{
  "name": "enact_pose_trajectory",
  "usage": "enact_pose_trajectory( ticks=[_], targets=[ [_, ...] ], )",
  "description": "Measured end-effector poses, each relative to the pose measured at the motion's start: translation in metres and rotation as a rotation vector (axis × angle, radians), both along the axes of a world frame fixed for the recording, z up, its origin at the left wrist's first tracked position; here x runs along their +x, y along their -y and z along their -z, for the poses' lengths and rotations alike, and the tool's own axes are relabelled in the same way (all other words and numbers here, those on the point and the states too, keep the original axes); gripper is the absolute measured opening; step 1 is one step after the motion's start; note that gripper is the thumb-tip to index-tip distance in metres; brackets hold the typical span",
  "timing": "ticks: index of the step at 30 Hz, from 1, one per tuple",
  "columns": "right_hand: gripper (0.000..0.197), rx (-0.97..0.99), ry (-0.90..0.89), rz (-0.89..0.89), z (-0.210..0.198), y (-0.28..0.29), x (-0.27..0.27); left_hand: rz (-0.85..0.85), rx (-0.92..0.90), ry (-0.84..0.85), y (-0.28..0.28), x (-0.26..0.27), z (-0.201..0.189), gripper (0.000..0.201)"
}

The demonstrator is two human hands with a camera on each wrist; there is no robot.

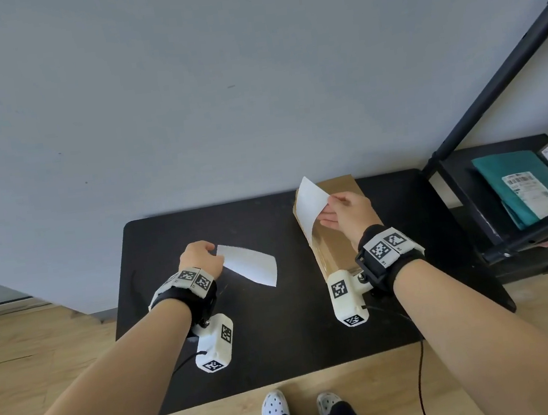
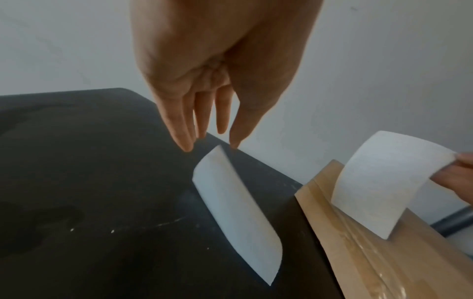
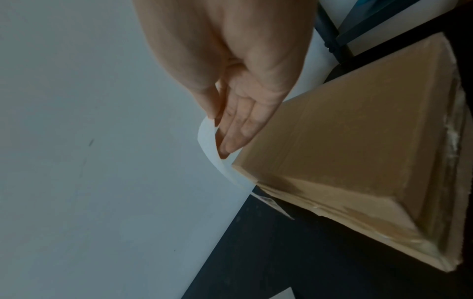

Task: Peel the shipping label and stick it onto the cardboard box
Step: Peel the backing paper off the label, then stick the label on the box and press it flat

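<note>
Shoes (image 1: 275, 409), white with dark dots, stand on the wood floor (image 1: 25, 358) at the near edge of the black worktop (image 1: 278, 310). Square black-and-white coded markers show on the wrist bands and camera housings. Over the worktop, the left hand (image 1: 199, 259) has its fingers straight, tips just at the corner of a blank white backing sheet (image 1: 250, 263); whether they touch it I cannot tell. Farther right, the right hand (image 1: 347, 213) pinches the shipping label (image 1: 310, 203), its plain white side up, curled above the taped cardboard box (image 1: 336, 244), lower edge meeting the box top. On the black shelf (image 1: 508, 213) beyond lie a teal parcel (image 1: 510, 178) and another, with printed labels too small to read.
</note>
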State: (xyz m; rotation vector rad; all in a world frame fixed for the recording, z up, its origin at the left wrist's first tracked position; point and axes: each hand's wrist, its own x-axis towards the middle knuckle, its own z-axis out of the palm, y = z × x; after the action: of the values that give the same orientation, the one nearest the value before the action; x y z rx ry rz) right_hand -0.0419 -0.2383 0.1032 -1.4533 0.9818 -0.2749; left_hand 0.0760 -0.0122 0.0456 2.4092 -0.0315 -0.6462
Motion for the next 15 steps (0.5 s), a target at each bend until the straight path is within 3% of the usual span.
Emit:
enact_pose_trajectory(
  ticks=[6,10,15],
  targets=[
    [0.029,0.013,0.071,-0.062,-0.015,-0.019,0.008,0.237,-0.086,0.183,0.030,-0.018,-0.041,0.021],
    [0.030,0.049,0.125,-0.099,-0.029,-0.030,0.013,0.362,-0.079,0.360,0.059,-0.035,-0.070,0.032],
    [0.029,0.044,0.149,-0.139,-0.044,-0.028,0.010,0.374,-0.007,0.489,0.082,-0.052,-0.089,0.030]
  ],
)
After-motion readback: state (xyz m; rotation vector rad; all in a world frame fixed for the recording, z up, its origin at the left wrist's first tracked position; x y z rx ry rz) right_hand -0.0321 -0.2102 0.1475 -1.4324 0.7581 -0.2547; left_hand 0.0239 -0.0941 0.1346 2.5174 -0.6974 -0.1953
